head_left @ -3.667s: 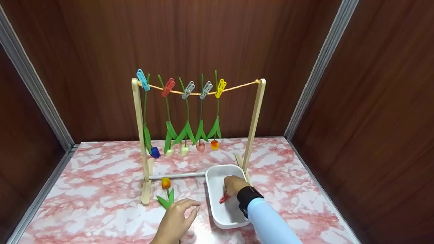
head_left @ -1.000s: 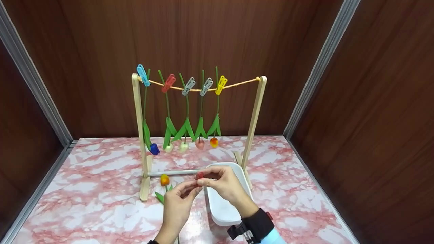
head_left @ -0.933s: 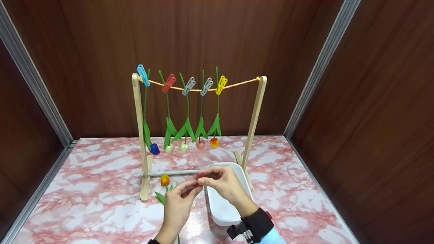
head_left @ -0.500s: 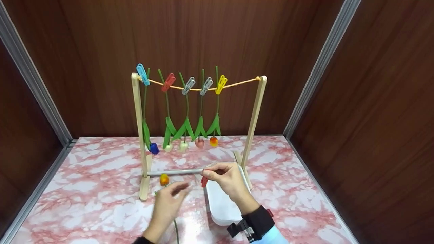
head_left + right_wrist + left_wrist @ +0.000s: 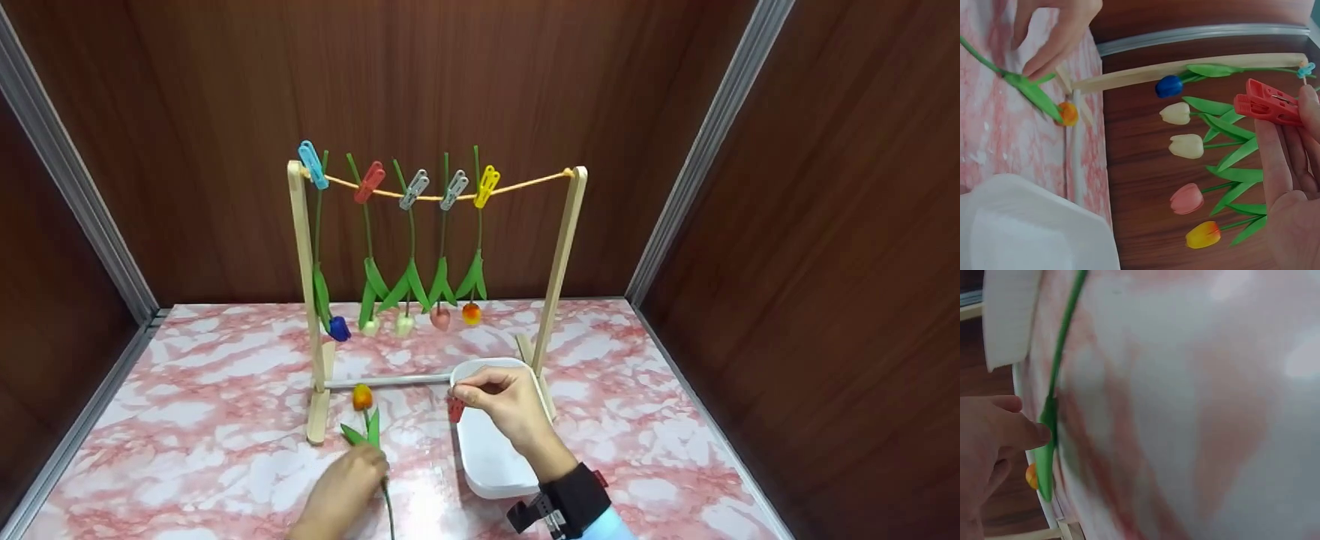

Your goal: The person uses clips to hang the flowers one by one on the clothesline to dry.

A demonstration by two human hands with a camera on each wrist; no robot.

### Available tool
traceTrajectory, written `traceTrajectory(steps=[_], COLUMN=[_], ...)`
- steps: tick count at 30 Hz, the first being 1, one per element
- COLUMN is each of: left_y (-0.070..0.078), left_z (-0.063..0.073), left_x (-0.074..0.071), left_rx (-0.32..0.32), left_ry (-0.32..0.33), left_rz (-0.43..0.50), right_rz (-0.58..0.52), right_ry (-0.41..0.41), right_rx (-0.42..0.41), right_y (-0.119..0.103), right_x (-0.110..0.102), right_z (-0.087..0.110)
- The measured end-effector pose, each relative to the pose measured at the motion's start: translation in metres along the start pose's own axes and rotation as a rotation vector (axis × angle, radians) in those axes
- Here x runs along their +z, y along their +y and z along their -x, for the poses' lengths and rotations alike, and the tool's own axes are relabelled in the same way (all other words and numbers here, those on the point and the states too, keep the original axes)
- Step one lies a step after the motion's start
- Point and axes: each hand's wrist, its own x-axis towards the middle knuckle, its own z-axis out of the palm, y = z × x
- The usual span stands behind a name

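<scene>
My right hand (image 5: pixel 506 409) pinches a red clothespin (image 5: pixel 1269 104) over the left edge of the white tub (image 5: pixel 499 465); the right wrist view shows it between thumb and fingers. On the table, an orange-yellow tulip (image 5: pixel 362 397) with green leaves lies left of the tub. My left hand (image 5: pixel 349 480) reaches down over its stem, and in the left wrist view a fingertip (image 5: pixel 1043 434) meets the green leaf (image 5: pixel 1045 464). Thumb and forefinger are parted there, as the right wrist view also shows.
A wooden rack (image 5: pixel 559 277) carries an orange cord (image 5: pixel 525 184). Several tulips hang head down from it on clothespins: a blue tulip (image 5: pixel 339 328) at left, then white, pink and an orange one (image 5: pixel 471 313). Brown panels (image 5: pixel 787 225) enclose the marbled table (image 5: pixel 210 420).
My right hand has come out of the tub with the red clothespin. The left hand met it at the clothespin, then let go and moved down left to the tulip on the table.
</scene>
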Motion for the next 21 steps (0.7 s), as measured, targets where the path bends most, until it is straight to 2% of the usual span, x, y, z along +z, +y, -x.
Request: traceTrajectory(steps=[2,5,10,17,21], left_y=[0.003,0.008,0.012,0.013,0.015], left_z=[-0.001,-0.001,-0.001,-0.004,-0.006], left_x=[0.005,0.011,0.016,0.018,0.012], left_rx=[0.115,0.189,0.169,0.191,0.181], left_ry=[-0.008,-0.055,-0.113,-0.109,-0.086], left_rz=[-0.097,-0.147,-0.166,-0.211,-0.141], right_rz=[-0.008,-0.008,-0.016,-0.033,-0.02], right_ry=[-0.014,-0.035,-0.022,-0.034,-0.026], right_rx=[-0.003,-0.012,-0.017,0.037,0.015], right_y=[0.001,0.0,-0.002,-0.001,-0.005], right_x=[0.0,0.0,0.001,0.0,-0.004], right_z=[0.001,0.002,0.005,0.01,0.01])
